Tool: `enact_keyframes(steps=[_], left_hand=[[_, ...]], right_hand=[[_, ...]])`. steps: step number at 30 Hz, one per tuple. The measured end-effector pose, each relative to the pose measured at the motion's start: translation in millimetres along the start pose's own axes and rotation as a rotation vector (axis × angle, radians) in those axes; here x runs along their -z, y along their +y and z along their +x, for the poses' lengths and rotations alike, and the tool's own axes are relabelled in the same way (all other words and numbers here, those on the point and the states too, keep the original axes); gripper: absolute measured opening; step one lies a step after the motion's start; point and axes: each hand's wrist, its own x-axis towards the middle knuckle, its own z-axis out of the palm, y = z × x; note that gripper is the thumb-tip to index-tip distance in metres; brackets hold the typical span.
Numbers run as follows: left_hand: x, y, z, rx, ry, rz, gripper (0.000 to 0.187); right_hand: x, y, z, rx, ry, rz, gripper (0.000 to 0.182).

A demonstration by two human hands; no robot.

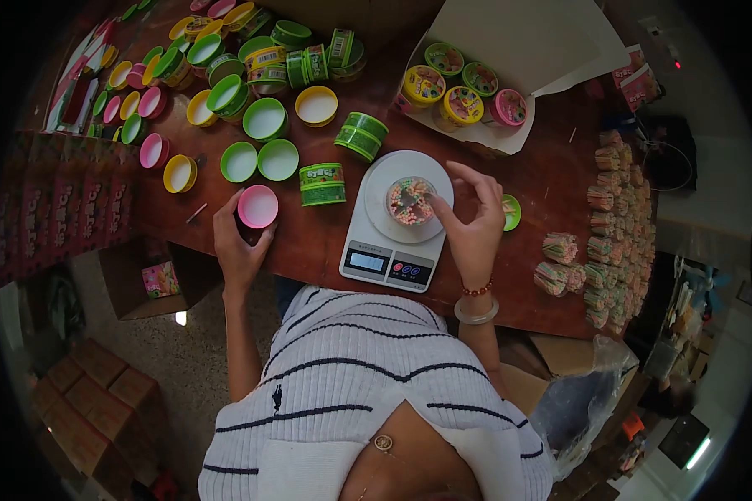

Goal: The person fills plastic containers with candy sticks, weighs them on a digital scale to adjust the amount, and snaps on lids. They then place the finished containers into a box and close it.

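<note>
My left hand [241, 249] has its fingers and thumb curved around a pink round lid [258, 206] with a white inside, at the table's front edge. To the right, a clear cup of small multicoloured beads [410, 201] stands on a white digital kitchen scale [386, 234]. My right hand [475, 213] is beside that cup, fingers apart, with the thumb tip at its rim; whether it touches is hard to tell. A small green lid [510, 212] with pale pieces in it lies just right of my right hand. Two green labelled tubs [322, 184] stand left of the scale.
Green, yellow and pink lids and tubs [266, 119] crowd the back left. An open white carton [510, 138] at the back holds several lidded tubs. Bundles of thin sticks [618, 234] are piled on the right. A cardboard box [129, 288] sits below the table's left edge.
</note>
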Motion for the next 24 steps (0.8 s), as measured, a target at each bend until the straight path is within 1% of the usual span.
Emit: enact_keyframes(steps=[1, 3, 4, 5, 7, 8, 9, 11, 12, 16, 19, 21, 23, 24], left_hand=[[0.2, 0.2, 0.1, 0.002, -0.003, 0.002, 0.071], [-0.3, 0.2, 0.3, 0.009, -0.001, 0.004, 0.07], [-0.8, 0.3, 0.0, 0.014, 0.001, 0.004, 0.069], [-1.5, 0.2, -0.2, 0.02, -0.01, 0.008, 0.069], [-1.2, 0.9, -1.1, 0.06, 0.028, -0.126, 0.068], [1.3, 4.8, -0.3, 0.11, 0.037, -0.214, 0.069], [2.9, 1.7, -1.8, 0.115, 0.03, -0.205, 0.069], [6.0, -8.9, -3.7, 0.197, 0.135, -0.338, 0.07], [6.3, -17.1, -6.2, 0.247, 0.137, -0.388, 0.07], [2.4, -24.3, -8.6, 0.253, 0.13, -0.412, 0.071], [2.8, -24.5, -8.2, 0.24, 0.094, -0.357, 0.071], [4.2, -23.2, -8.1, 0.249, 0.132, -0.424, 0.07], [4.3, -24.3, -8.8, 0.25, 0.149, -0.442, 0.069], [4.7, -25.2, -8.3, 0.25, 0.165, -0.462, 0.068]], right_hand=[[4.0, 2.6, -1.0, -0.002, -0.002, 0.002, 0.038], [13.7, 11.9, -5.0, -0.063, 0.053, 0.168, 0.047], [17.4, 19.8, -6.0, -0.056, 0.065, 0.162, 0.04], [20.9, 24.8, -7.4, -0.069, 0.06, 0.162, 0.04], [26.1, 33.8, -14.3, -0.179, 0.103, 0.218, 0.035], [28.8, 35.8, -16.6, -0.157, 0.11, 0.169, 0.03], [30.5, 40.3, -19.3, -0.167, 0.105, 0.173, 0.03], [33.3, 48.8, -23.4, -0.176, 0.143, 0.197, 0.029], [35.0, 50.8, -24.5, -0.18, 0.145, 0.199, 0.029], [36.3, 53.1, -27.7, -0.191, 0.157, 0.21, 0.028], [31.6, 47.5, -27.2, -0.183, 0.136, 0.206, 0.028], [26.6, 46.5, -26.6, -0.177, 0.121, 0.199, 0.028], [21.6, 48.2, -25.7, -0.112, 0.108, 0.188, 0.029], [21.3, 46.0, -25.2, -0.112, 0.11, 0.19, 0.029]])
